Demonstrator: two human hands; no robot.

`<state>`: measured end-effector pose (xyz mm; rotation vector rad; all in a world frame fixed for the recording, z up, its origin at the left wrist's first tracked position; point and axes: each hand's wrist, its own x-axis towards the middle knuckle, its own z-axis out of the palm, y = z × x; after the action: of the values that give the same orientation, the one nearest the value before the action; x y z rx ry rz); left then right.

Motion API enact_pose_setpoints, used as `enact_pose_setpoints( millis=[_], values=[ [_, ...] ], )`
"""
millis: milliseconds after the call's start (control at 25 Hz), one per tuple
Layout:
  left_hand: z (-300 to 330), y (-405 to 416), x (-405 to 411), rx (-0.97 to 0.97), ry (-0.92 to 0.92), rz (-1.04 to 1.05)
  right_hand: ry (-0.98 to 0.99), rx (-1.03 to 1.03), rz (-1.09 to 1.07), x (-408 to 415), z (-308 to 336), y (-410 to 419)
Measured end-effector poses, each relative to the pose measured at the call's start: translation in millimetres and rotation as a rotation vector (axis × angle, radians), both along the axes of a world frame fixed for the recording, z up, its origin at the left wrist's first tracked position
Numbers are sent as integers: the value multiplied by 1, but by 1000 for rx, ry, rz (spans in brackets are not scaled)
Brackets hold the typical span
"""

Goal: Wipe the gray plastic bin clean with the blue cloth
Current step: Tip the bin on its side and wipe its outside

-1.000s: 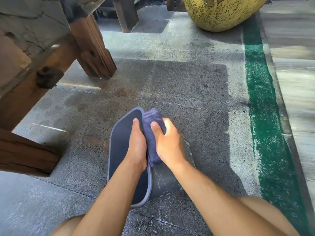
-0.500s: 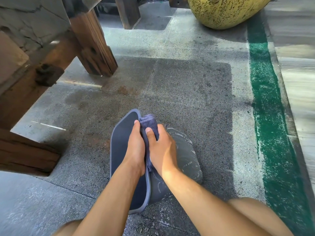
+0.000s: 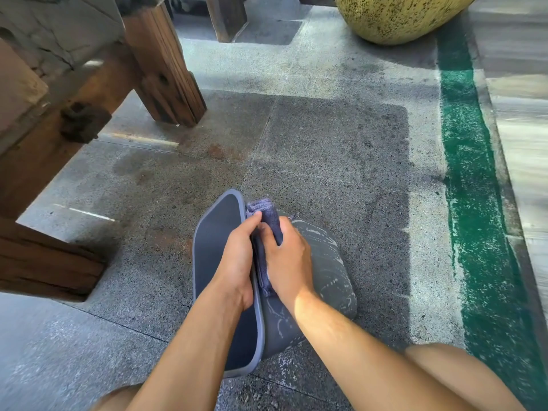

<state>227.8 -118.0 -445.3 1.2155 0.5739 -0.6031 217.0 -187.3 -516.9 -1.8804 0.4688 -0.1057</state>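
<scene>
- Gray plastic bin [image 3: 320, 262] lies on its side on the speckled concrete floor [image 3: 326, 149], low centre of view, between the person's knees; open mouth faces left, base to the right.
- Bin's outer wall, facing up/right, shows pale streaks & smears; rim reads as a lighter gray band round the dark inside.
- Left hand [image 3: 237, 262] sits on the rim at the mouth, fingers curled over the edge w/ tips toward the far end — closed on the rim, steadying the bin.
- Right hand [image 3: 289, 259] is pressed on the bin's outer wall just beside the rim, fingers folded round the blue cloth [image 3: 268, 221]; cloth is bunched, top end sticks out past the fingertips near the bin's far corner, lower end hangs down btwn the two hands along the rim.
- The two hands are touching or nearly so; can't tell which, cloth is wedged in the gap.
- Both forearms are bare, coming in from bottom of frame.
- Wooden bench leg [image 3: 166, 69] stands upper left, well apart from the bin; more heavy timber along the left edge.
- Yellow speckled pot [image 3: 394, 16] at top right, cut off by the frame.
- Green painted stripe [image 3: 471, 179] runs down the right side of the floor, near a raised kerb.
</scene>
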Motion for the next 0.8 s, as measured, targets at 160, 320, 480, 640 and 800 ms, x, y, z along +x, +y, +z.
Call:
enact_pose_setpoints(
  millis=[160,320,480,640,800],
  values=[
    [-4,5,-1,118,3,-43,-17,-31,-4,1,-8,-1],
    [-6,13,-1,178,-12,-70,-22,-105,-3,4,-14,0],
    [1,15,-3,258,-42,-54,-26,-134,-6,8,-24,-4],
    [4,13,-3,308,-39,-43,-45,-131,-20,8,-27,-7],
    [2,10,-4,327,-51,-23,-46,-119,-25,10,-33,-11]
  ],
)
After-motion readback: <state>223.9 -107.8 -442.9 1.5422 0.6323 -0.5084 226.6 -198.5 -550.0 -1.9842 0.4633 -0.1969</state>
